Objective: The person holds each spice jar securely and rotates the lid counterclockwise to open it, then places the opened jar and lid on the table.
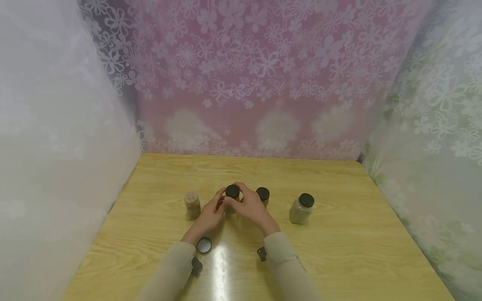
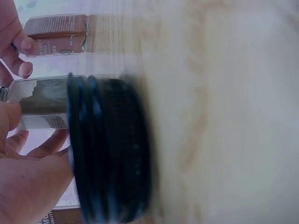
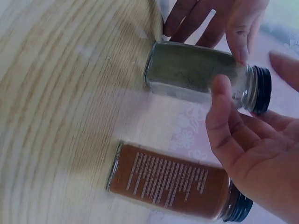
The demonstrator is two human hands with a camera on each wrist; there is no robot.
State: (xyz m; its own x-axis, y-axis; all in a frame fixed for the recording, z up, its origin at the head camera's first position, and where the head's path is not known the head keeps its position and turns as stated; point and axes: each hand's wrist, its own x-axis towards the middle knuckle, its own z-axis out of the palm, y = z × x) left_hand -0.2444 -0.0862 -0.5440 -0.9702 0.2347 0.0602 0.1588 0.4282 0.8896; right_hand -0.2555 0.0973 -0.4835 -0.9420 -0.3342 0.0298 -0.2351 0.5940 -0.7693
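Observation:
A square glass spice jar (image 3: 191, 70) of grey-green powder stands almost upright between both hands, its black lid (image 1: 232, 191) on top. My left hand (image 1: 211, 214) grips the glass, thumb near the neck and fingers behind. Around the lid curl the thumb and fingers of my right hand (image 1: 251, 205); in the right wrist view the lowest fingertip (image 3: 221, 86) overlaps the glass. Just right of it stands a black-lidded jar of red-brown spice (image 3: 170, 182), partly hidden by my right hand in the head view. A loose black lid (image 1: 204, 245) lies by my left wrist, white inside upward.
To the left is a jar with a pale perforated top and brownish contents (image 1: 192, 205). Farther right stands a black-lidded jar of pale greenish spice (image 1: 301, 209). Flowered curtains (image 1: 241, 83) border the wood-grain table (image 1: 357, 251) at the back and sides.

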